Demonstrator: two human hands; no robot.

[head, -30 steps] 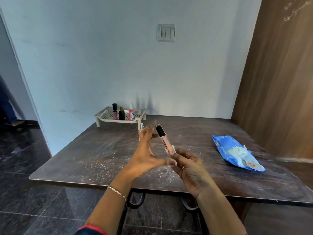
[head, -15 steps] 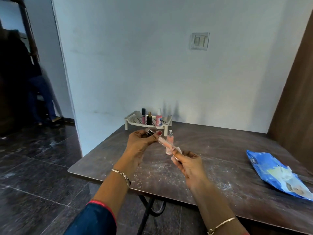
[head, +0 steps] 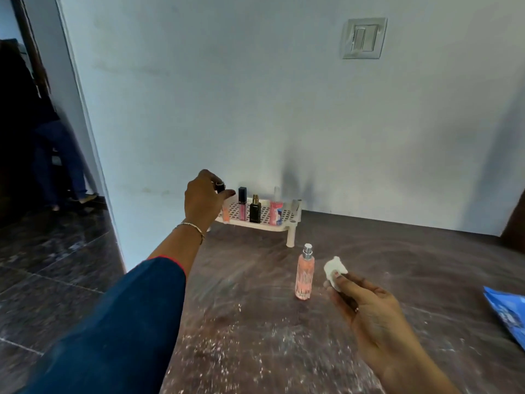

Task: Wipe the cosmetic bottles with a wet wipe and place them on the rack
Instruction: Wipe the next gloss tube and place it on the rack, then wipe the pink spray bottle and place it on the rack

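A: Where's the left hand [head: 203, 200]?

B: Stretched far forward toward eleven o'clock, arm nearly straight in a dark blue sleeve [head: 119, 322], a thin bracelet [head: 193, 227] at the wrist. The hand is at the left end of the rack [head: 284, 223], back of the hand toward the camera, fingers curled down and pinched on the black cap of a lip gloss tube [head: 225, 211]. The tube hangs upright with its peach lower part at the rack's left edge; I cannot tell whether its base touches the shelf.

A: And the right hand [head: 366, 305]?

B: Low at about four o'clock, over the table [head: 255, 336]. Thumb and forefinger are clamped on a small wadded wet wipe [head: 335, 270], which sticks up out of the grip; the other fingers are loosely curled, a ring on one.

A: Count the bottles for me.

B: Five in all. Three stand upright on the rack: a pink gloss with a black cap [head: 242, 203], a black bottle with a gold neck [head: 255, 209], a pink and white spray bottle [head: 276, 211]. The fourth is the tube in the left hand. The fifth, a peach spray bottle with a silver nozzle [head: 305, 274], stands upright on the table, just left of the wipe and apart from it, in front of the rack.

A: Anything else?

B: One blue wipes packet [head: 508, 314], cut off at the frame's edge at three o'clock. One wall switch [head: 364, 37] at one o'clock.
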